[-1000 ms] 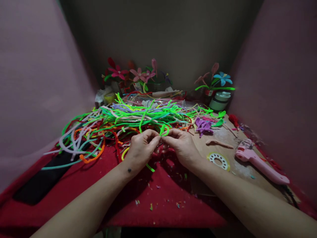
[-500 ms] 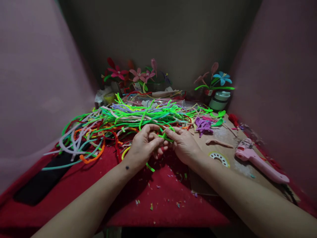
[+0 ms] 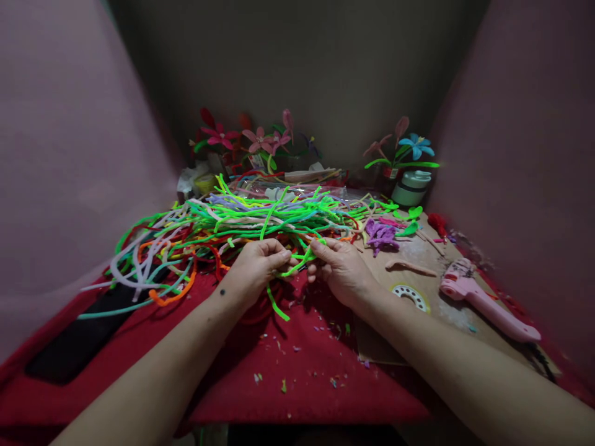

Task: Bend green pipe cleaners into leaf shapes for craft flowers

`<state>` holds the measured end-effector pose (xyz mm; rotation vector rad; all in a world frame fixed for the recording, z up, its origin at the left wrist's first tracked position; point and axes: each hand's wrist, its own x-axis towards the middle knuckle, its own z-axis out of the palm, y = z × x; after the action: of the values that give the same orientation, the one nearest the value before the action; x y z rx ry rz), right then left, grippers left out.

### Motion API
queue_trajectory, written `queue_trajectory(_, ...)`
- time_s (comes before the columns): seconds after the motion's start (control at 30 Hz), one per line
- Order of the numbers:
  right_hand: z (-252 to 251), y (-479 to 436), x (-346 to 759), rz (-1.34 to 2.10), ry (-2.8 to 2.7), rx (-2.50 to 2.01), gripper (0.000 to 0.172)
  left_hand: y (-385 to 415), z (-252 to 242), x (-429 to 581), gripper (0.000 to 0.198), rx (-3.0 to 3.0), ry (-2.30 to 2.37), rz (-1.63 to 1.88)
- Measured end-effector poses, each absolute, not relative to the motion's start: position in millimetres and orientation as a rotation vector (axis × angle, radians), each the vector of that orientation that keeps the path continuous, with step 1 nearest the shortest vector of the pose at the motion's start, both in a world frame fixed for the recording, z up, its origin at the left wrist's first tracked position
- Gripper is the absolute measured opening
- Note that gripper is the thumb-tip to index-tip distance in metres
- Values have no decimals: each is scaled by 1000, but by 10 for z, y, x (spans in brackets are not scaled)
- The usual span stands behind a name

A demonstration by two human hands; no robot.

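A bright green pipe cleaner (image 3: 304,257) is stretched between my two hands, bent near the right fingertips. My left hand (image 3: 260,266) pinches one part of it between thumb and fingers. The thumb and forefinger of my right hand (image 3: 338,263) are closed on the bent part. Another green length (image 3: 277,305) hangs or lies below my left hand; whether it joins the held piece is hidden. Just beyond my hands is a heaped bundle of pipe cleaners (image 3: 279,217), mostly green, with white, purple, yellow, red and orange ones.
On the right, a brown board (image 3: 385,334) carries a pink glue gun (image 3: 488,303), a white-and-yellow ring (image 3: 411,298) and purple fuzzy pieces (image 3: 382,235). Pipe-cleaner flowers (image 3: 260,141) and a lidded jar (image 3: 412,188) stand behind. A black flat object (image 3: 79,337) lies left on red cloth (image 3: 307,396).
My left hand has moved left, away from my right hand, and more of the green pipe cleaner shows between them. The right hand has stayed nearly in place.
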<state>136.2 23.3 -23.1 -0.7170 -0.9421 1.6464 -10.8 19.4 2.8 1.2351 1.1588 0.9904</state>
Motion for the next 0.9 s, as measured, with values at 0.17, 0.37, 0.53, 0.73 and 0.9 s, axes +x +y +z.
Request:
queue_trajectory(0.17,-253,246,1372,1601,-978,-775,23,267,33,-176,22,1358,1260,941)
queue_trajectory(0.37,-266,249,1373,1527,-1017,-863,21,238,-19,-172,17,1966,1569,1292)
queue_trajectory(0.53,-259,221,1376,1542,-1052,-855,23,109,-23,-71,21,2145,1316,1036)
queue_trajectory(0.73,-269,222,1385,1581,-1025,-794,24,119,-32,-71,21,2208,1321,878)
queue_trajectory(0.9,-262,253,1406,1640,-873,-832,20,112,-14,-84,19,2257,1345,832)
